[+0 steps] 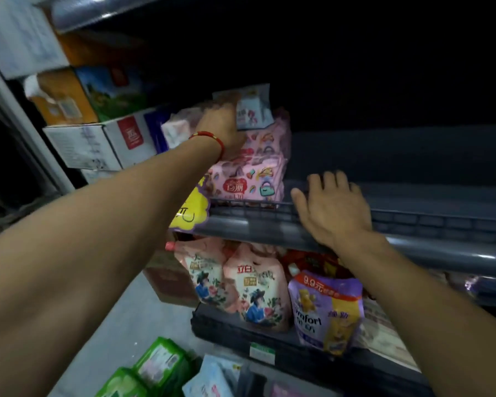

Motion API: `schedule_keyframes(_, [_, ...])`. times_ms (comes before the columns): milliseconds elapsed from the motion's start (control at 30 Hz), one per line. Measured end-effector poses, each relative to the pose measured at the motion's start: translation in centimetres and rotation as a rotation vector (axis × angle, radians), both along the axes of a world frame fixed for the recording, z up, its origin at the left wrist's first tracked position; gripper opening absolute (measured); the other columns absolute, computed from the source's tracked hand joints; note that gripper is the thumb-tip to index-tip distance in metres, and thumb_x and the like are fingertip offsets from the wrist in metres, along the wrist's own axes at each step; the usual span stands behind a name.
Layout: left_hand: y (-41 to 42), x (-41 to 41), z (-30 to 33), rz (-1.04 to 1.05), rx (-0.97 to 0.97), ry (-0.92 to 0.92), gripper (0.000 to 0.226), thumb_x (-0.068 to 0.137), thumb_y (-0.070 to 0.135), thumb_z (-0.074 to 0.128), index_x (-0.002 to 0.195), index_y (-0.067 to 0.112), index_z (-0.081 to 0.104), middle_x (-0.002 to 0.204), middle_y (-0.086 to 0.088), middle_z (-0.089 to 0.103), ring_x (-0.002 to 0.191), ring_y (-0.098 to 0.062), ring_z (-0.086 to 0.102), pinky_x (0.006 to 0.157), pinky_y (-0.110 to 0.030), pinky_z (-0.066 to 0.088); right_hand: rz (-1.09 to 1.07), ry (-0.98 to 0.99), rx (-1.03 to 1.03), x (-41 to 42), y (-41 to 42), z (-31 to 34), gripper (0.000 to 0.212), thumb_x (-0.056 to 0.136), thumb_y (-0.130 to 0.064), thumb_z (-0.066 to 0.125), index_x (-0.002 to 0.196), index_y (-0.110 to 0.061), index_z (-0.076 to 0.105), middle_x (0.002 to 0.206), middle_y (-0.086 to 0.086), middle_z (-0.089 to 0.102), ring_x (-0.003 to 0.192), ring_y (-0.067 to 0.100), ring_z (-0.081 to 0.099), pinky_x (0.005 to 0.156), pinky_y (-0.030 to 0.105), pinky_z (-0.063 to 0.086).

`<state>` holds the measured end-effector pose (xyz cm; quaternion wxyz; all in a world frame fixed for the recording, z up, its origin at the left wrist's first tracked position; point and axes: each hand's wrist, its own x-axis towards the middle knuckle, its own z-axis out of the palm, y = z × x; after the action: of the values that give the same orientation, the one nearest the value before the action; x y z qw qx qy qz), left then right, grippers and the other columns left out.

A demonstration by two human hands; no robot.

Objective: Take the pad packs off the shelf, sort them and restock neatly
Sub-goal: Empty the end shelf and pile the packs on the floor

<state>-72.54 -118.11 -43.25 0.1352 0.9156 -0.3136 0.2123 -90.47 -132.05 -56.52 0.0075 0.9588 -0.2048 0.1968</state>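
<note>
Restocking looks partway done: two pink pad packs (pixel 249 173) are stacked at the left end of the shelf (pixel 430 224), whose long right stretch is bare, while green packs (pixel 155 368) and a pale blue one wait at the bottom of the frame. The left hand (pixel 222 124), at centre frame, grips a white-and-pink pack (pixel 254 110) on top of the stack. The right hand (pixel 332 204) rests flat, fingers spread, on the shelf's front rail.
</note>
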Motion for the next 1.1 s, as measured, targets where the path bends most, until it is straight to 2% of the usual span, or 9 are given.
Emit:
schedule_keyframes(100, [-2.3,1.4,0.9,0.064,0.114,0.013,0.093,0.087,0.018,0.071,0.160,0.010,0.015,0.164,-0.018,0.020,0.151,-0.037,0.018,0.123,-0.041,0.021,-0.026,-0.014,-0.023,0.1,0.3,-0.4,0.071,0.099,-0.052,0.011,0.122,-0.008,0.060,0.117,0.020,0.064,0.116,0.038,0.053,0.091,0.048,0.043])
schedule_keyframes(200, [-3.5,2.0,1.6,0.134,0.138,-0.007,0.084,0.087,0.011,0.070,0.156,0.010,0.022,0.158,-0.020,0.026,0.147,-0.038,0.024,0.118,-0.046,0.031,-0.045,-0.041,-0.010,0.2,0.7,-0.5,0.062,0.100,-0.049,0.021,0.112,-0.006,0.064,0.102,0.020,0.065,0.101,0.038,0.056,0.083,0.047,0.043])
schedule_keyframes(367, [-2.7,2.4,1.7,0.180,0.170,-0.186,0.083,0.085,0.025,0.078,0.153,0.018,0.032,0.157,-0.021,0.022,0.144,-0.042,0.022,0.113,-0.052,0.031,-0.058,-0.056,-0.022,0.2,0.8,-0.6,0.061,0.100,-0.049,0.021,0.106,-0.007,0.065,0.097,0.018,0.066,0.094,0.037,0.057,0.080,0.046,0.044])
schedule_keyframes(567, [0.8,0.4,0.6,0.073,-0.052,-0.319,0.082,0.077,0.036,0.081,0.144,0.013,0.039,0.137,-0.016,0.052,0.131,-0.037,0.044,0.109,-0.053,0.033,-0.030,-0.072,-0.052,0.1,0.7,-0.6,0.065,0.101,-0.052,0.016,0.117,-0.008,0.062,0.108,0.017,0.064,0.103,0.035,0.055,0.084,0.046,0.044])
schedule_keyframes(700, [4.0,-4.3,0.2,-0.135,-0.364,-0.325,0.078,0.070,0.048,0.082,0.129,0.010,0.048,0.119,-0.009,0.061,0.112,-0.032,0.058,0.091,-0.051,0.048,0.049,-0.063,-0.058,-0.5,0.0,-0.4,0.067,0.102,-0.058,0.018,0.137,-0.011,0.051,0.129,0.017,0.058,0.120,0.033,0.049,0.095,0.045,0.043])
schedule_keyframes(800, [7.4,-10.4,-1.0,-0.306,-0.600,-0.194,0.072,0.076,0.039,0.084,0.127,0.006,0.045,0.122,-0.004,0.058,0.112,-0.018,0.059,0.090,-0.037,0.055,0.199,-0.105,-0.023,-1.4,0.1,0.1,0.062,0.101,-0.052,0.030,0.143,-0.010,0.049,0.137,0.017,0.054,0.127,0.034,0.046,0.104,0.046,0.040])
schedule_keyframes(900, [11.9,-16.7,-3.9,-0.257,-0.783,0.043,0.068,0.080,0.033,0.084,0.130,0.009,0.045,0.128,0.001,0.059,0.115,-0.004,0.060,0.091,-0.019,0.053,0.413,-0.278,-0.015,-3.9,2.5,0.1,0.054,0.090,-0.036,0.044,0.132,-0.004,0.056,0.127,0.016,0.058,0.119,0.035,0.051,0.101,0.045,0.040])
schedule_keyframes(1000, [16.8,-21.0,-8.9,-0.142,-1.026,0.359,0.064,0.078,0.029,0.088,0.126,0.007,0.051,0.123,0.000,0.067,0.110,-0.008,0.068,0.087,-0.024,0.058,0.556,-0.373,0.072,-6.9,6.8,-1.9,0.045,0.084,-0.025,0.052,0.125,-0.006,0.058,0.123,0.013,0.058,0.113,0.032,0.051,0.095,0.044,0.041])
schedule_keyframes(1100, [21.8,-25.0,-15.4,0.054,-1.242,0.648,0.066,0.073,0.028,0.085,0.125,-0.002,0.057,0.116,-0.008,0.074,0.107,-0.021,0.072,0.086,-0.035,0.060,0.611,-0.313,0.290,-8.6,11.4,-5.7,0.041,0.083,-0.027,0.048,0.119,-0.009,0.059,0.117,0.011,0.058,0.105,0.032,0.053,0.089,0.045,0.047])
